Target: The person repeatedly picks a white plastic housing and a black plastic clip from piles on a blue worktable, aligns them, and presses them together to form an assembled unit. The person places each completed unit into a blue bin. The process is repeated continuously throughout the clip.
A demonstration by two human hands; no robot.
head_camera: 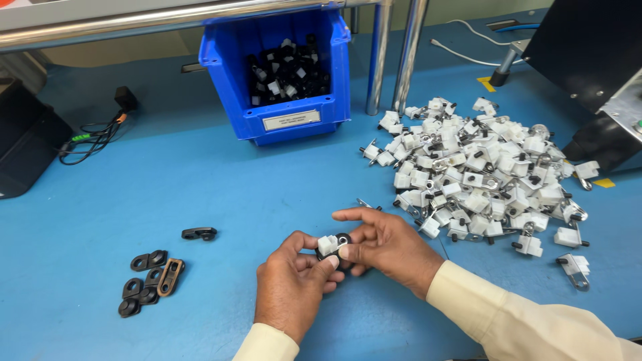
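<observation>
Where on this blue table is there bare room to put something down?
Bare table lies between the blue bin, the black clips and both hands. It is crowded at right, under the heap of white parts.

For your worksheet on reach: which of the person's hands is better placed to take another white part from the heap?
Probably the right hand: the heap of white parts lies just beyond it on the right, while the left hand sits farther away, pinching the white-and-black piece.

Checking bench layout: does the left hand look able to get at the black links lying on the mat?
Probably yes: the left hand has bare mat between it and the black links, though its fingers now grip a small white-and-black part.
</observation>
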